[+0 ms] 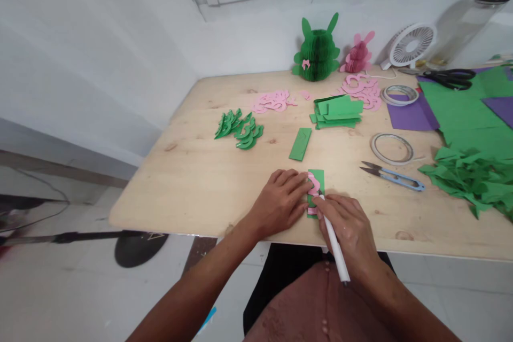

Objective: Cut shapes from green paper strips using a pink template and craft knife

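Note:
A white pen (335, 248) is gripped in my right hand (349, 224), its dark tip down at the edge of a pink paper cutout (313, 186). The cutout lies on a green paper strip (318, 175) near the table's front edge. From the left side, my left hand (280, 200) rests flat with its fingers stretched out, fingertips pressing on the cutout and strip. Both hands partly cover these papers. Just beyond them lies a second green strip (300, 144) with a faint drawn line.
Green cutouts (240, 128), pink cutouts (272, 100) and stacked green strips (339, 111) lie farther back. Blue-handled snips (396, 176), tape rolls (391, 148) and green scraps (473, 176) are at right. Black scissors (451, 77), a fan (412, 45) and a green paper figure (318, 53) stand behind.

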Available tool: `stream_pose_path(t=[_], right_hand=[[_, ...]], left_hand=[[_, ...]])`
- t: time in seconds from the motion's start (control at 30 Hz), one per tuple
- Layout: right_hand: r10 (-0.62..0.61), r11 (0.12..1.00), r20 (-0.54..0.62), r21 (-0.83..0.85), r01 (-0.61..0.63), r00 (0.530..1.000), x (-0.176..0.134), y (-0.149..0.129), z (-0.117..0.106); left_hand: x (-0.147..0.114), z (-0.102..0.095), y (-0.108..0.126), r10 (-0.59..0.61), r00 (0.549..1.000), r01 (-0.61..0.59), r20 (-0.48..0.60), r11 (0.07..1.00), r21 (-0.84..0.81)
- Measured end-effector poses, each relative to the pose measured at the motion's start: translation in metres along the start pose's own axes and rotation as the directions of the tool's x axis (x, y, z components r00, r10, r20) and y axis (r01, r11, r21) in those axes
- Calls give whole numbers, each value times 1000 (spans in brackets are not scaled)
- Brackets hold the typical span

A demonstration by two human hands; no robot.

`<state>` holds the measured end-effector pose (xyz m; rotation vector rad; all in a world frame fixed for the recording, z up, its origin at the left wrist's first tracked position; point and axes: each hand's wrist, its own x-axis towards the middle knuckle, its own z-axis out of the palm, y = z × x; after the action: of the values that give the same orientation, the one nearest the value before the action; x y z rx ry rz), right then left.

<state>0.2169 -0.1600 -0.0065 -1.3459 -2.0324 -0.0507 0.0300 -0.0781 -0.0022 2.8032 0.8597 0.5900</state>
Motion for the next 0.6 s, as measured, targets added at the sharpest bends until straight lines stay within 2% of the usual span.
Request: stream_pose_path(t=[0.6], right_hand=[[-43,998,-7,-34,43,999,-4,6,5]], left_hand=[[2,-3,0,24,1000,-24,15,999,32]])
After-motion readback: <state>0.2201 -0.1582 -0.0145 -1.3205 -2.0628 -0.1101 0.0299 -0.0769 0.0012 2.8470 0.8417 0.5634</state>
